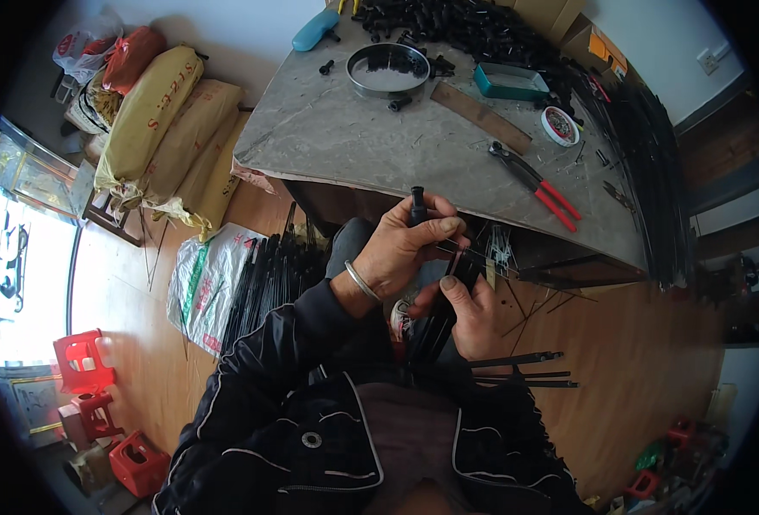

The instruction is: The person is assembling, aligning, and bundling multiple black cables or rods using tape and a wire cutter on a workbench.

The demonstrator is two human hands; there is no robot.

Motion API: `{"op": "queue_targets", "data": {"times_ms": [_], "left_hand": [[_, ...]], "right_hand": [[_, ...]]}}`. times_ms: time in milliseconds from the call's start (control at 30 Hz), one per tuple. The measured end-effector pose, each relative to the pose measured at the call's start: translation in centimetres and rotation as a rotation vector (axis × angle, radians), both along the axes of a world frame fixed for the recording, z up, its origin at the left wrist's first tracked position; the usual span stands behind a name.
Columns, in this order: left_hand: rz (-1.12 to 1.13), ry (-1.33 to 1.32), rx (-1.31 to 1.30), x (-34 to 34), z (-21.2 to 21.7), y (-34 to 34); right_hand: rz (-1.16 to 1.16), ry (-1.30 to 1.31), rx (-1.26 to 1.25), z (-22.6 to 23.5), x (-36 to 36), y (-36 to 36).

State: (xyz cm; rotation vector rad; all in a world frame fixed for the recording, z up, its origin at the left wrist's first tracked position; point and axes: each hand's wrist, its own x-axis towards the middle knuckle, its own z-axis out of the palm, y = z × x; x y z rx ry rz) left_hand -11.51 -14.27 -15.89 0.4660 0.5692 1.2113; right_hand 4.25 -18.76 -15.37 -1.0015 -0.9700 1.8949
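Over my lap, just off the table's front edge, my left hand [407, 245] is closed around a short black tubular fitting [418, 204] that stands upright between thumb and fingers. A thin wire-like piece stretches from these fingers toward the right. Lower and to the right, my right hand [470, 313] is closed with its thumb over the upper end of long thin black strips [438, 330], which lie along my lap. Its fingers partly hide how the strips are held. A silver bangle [361, 281] circles my left wrist.
The grey table [311, 120] carries red-handled pliers [534, 187], a round metal sieve [387, 70], a teal tray [510, 82], a bowl of small parts [560, 126] and piled black fittings [448, 24]. Black rods [268, 275] stand left of my legs. Yellow sacks [152, 112] are stacked farther left.
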Motion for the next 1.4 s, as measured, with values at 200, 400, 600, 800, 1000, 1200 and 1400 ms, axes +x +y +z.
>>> {"op": "queue_targets", "data": {"times_ms": [200, 400, 600, 800, 1000, 1200, 1400], "left_hand": [[0.08, 0.003, 0.015, 0.18, -0.12, 0.14], [0.073, 0.024, 0.022, 0.28, -0.08, 0.05], [0.094, -0.006, 0.04, 0.49, 0.09, 0.0], [0.051, 0.055, 0.013, 0.42, 0.46, -0.15], [0.016, 0.048, 0.063, -0.14, -0.22, 0.38], [0.02, 0.014, -0.02, -0.14, -0.06, 0.51], [0.023, 0.022, -0.015, 0.05, 0.07, 0.55]], "right_hand": [[-0.009, 0.001, 0.009, -0.35, -0.12, 0.14], [-0.012, 0.034, -0.014, -0.17, -0.34, 0.09], [-0.059, -0.042, 0.012, -0.4, -0.28, 0.08], [-0.02, -0.011, 0.015, -0.7, -0.08, 0.19], [-0.002, -0.027, 0.015, -0.65, -0.3, 0.22], [-0.017, -0.032, -0.034, -0.41, -0.11, 0.19], [-0.078, -0.025, -0.011, -0.58, -0.43, 0.24]]}}
